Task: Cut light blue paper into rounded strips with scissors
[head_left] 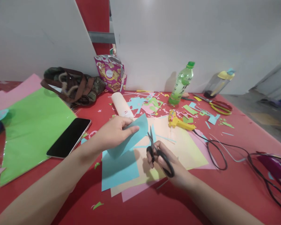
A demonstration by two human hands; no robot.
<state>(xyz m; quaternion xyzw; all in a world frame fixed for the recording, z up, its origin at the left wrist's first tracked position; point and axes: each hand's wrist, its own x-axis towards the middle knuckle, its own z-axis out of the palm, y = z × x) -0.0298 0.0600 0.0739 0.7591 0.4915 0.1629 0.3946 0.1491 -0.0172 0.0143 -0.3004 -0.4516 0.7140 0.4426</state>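
My left hand [113,131] pinches a light blue sheet of paper [131,137] and lifts its upper part off the table. My right hand [165,164] grips black-handled scissors [158,153], blades pointing up toward the blue paper's edge. Under them lies a stack of blue, cream, yellow and pink sheets [178,150] on the red table [201,193].
A phone [69,137] rests on a green sheet [32,131] at left. A yellow glue gun [178,122] with black cord [224,156], green bottle [181,82], white tube [121,104], red-yellow scissors [219,106], snack bag [111,73], camouflage bag [72,84] and paper scraps lie around.
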